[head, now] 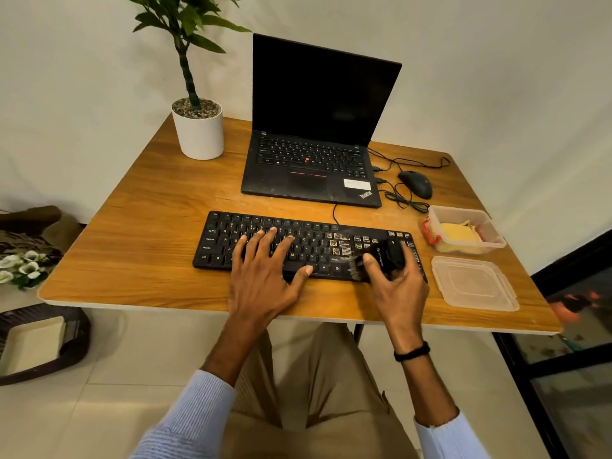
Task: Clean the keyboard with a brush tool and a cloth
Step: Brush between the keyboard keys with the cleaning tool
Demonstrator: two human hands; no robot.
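Note:
A black keyboard (218, 240) lies near the front edge of the wooden table, with pale dust on its right-hand keys (337, 241). My left hand (265, 276) rests flat on the middle keys with fingers spread. My right hand (397, 286) grips a round black brush tool (390, 251), whose dark bristles touch the keyboard's lower right part. A yellow cloth (458, 235) lies in an open clear plastic box (496, 241) to the right of the keyboard.
An open black laptop (314, 154) stands behind the keyboard, with a wired mouse (417, 183) and cables to its right. The box's lid (473, 283) lies by the front right edge. A potted plant (198, 130) stands at the back left.

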